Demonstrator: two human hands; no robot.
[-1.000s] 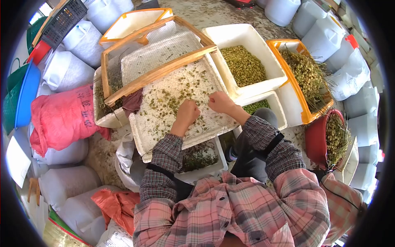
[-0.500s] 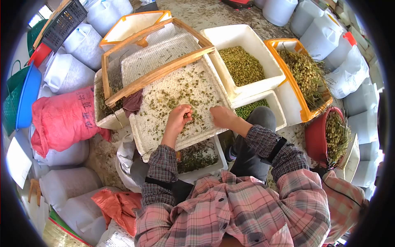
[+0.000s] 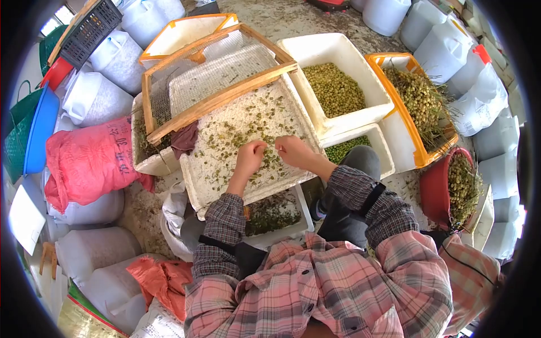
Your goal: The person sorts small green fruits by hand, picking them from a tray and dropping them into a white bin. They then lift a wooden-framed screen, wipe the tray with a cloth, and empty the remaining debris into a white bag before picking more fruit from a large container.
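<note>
A shallow white foam tray (image 3: 217, 188) lies tilted over my lap, with small green and brown pods or seeds (image 3: 248, 127) scattered across it. Over its middle, my left hand (image 3: 249, 158) has its fingers pinched; whatever they hold is too small to name. Just to the right, my right hand (image 3: 294, 152) is also closed, fingertips bent toward the left hand with a small gap between. Its contents cannot be made out. A wood-framed mesh screen (image 3: 222, 101) rests across the far part of the tray.
Right of the tray stand a foam box of yellowish seeds (image 3: 383, 106), a smaller box of green seeds (image 3: 385, 155), an orange-rimmed box of stalks (image 3: 420, 159) and a red basket (image 3: 434, 194). A pink sack (image 3: 93, 163) lies left. Below the tray is another white container (image 3: 304, 211).
My right hand has moved left and slightly up, closer to my left hand. My left hand has shifted slightly and turned, its fingertips now pointing more to the right.
</note>
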